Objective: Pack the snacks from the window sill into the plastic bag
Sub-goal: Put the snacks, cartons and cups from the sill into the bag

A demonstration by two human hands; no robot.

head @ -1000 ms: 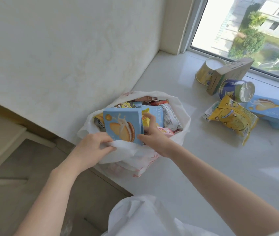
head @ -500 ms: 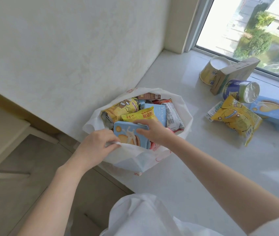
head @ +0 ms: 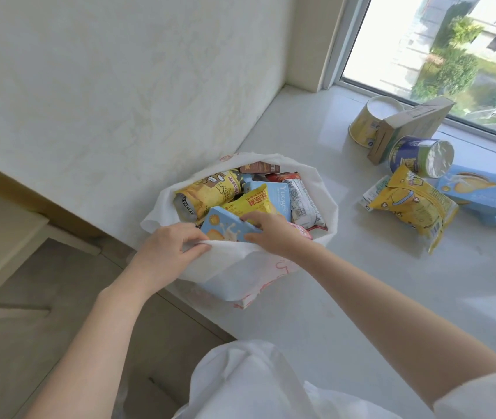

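1. Left hand point(head: 170, 248) at the near rim of the white plastic bag point(head: 240, 267), fingers curled and pinching the rim, holding the mouth open at the sill's front edge.
2. Blue box point(head: 225, 228) tilted, partly inside the bag, against the near wall.
3. Right hand point(head: 274, 232) on that blue box, fingers bent over its upper edge and thumb along its side, gripping it.
4. Bag filled close to the rim: two yellow packets, one more blue box, one white packet, one brown box at the far side; others hidden.
5. Bare window sill point(head: 361, 297) right of the bag, open between it and the remaining snacks.
6. Near the window, well apart from the bag: one yellow bag point(head: 413, 207), two tubs lying on their sides, one cardboard box point(head: 407, 128) leaning, at least two blue boxes at the right edge.
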